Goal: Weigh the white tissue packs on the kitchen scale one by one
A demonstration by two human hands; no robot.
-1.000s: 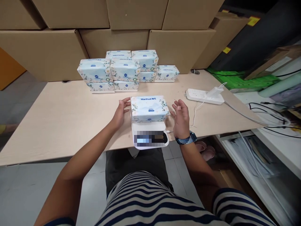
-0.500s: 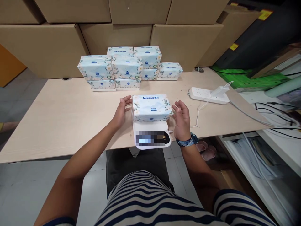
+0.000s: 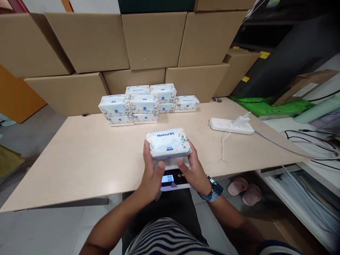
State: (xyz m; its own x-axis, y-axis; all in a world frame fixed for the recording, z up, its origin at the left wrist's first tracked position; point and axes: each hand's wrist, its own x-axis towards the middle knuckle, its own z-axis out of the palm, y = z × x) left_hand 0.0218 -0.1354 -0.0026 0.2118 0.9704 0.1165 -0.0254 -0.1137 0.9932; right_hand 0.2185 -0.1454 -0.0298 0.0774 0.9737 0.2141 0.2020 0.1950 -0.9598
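Note:
A light blue floral tissue pack [image 3: 169, 143] marked Manhua is held between my two hands, just above a white digital scale [image 3: 183, 186]. The scale's lit display reads 0.0. My left hand [image 3: 151, 173] presses the pack's left end. My right hand [image 3: 195, 170] presses its right end, with a blue patterned watch band on the wrist. Both thumbs lie at the pack's near side, and some fingers are hidden by it. Farther back, several matching tissue packs [image 3: 144, 104] stand stacked in two layers.
A white power strip [image 3: 231, 125] with a plug and cable lies at the right of the wooden table [image 3: 79, 159]. Cardboard boxes [image 3: 154, 40] are piled along the back. Pink slippers [image 3: 251, 194] rest on the floor, and a shelf with cables stands at right.
Both hands have closed in on the ends of the tissue pack, which has come up off the scale. The view has tilted upward, showing more of the boxes.

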